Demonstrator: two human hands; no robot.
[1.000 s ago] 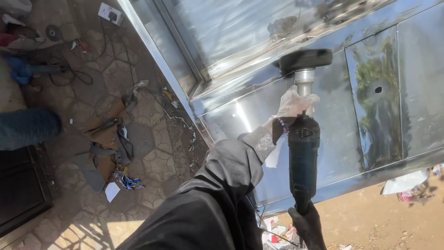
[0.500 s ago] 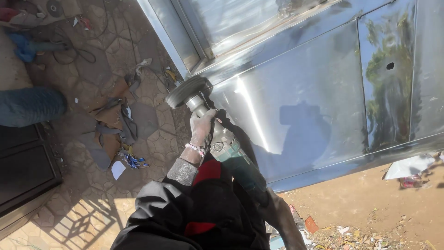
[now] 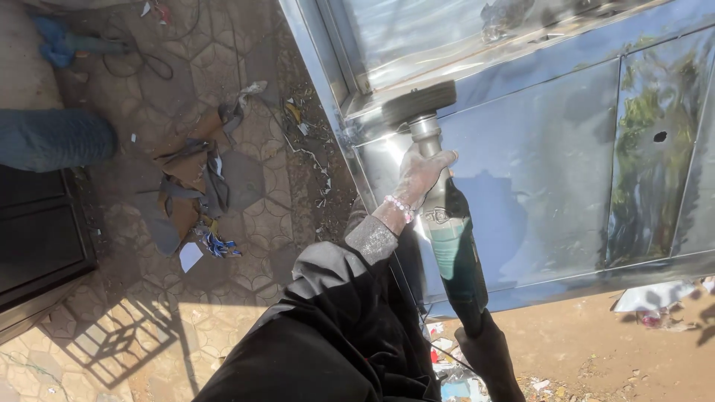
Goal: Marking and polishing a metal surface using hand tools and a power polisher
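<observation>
Near the middle of the frame a person holds a long angle grinder (image 3: 447, 238) against a shiny sheet-metal cabinet (image 3: 551, 171) that fills the upper right. Its dark polishing wheel (image 3: 418, 102) sits at the top centre, touching the ledge where the cabinet's upper frame meets the lower panel. The left hand (image 3: 418, 173), dusty and with a bead bracelet (image 3: 400, 208) at the wrist, is wrapped about the grinder's neck just below the wheel, its fingers (image 3: 441, 158) curled close together round the metal collar. A black sleeve (image 3: 335, 327) runs down from it to the bottom of the frame. The right hand (image 3: 484, 350) is at the lower centre, in dark cloth or a glove, at the tail of the grinder's body; how its fingers lie I cannot tell.

On the paved ground (image 3: 246, 246) at the left lie torn scraps of cardboard and cloth (image 3: 186, 193). Another person's leg in blue trousers (image 3: 56, 138) shows at the left edge, and a dark metal frame (image 3: 37, 238) stands below it. Litter (image 3: 655, 298) lies on bare earth at the lower right.
</observation>
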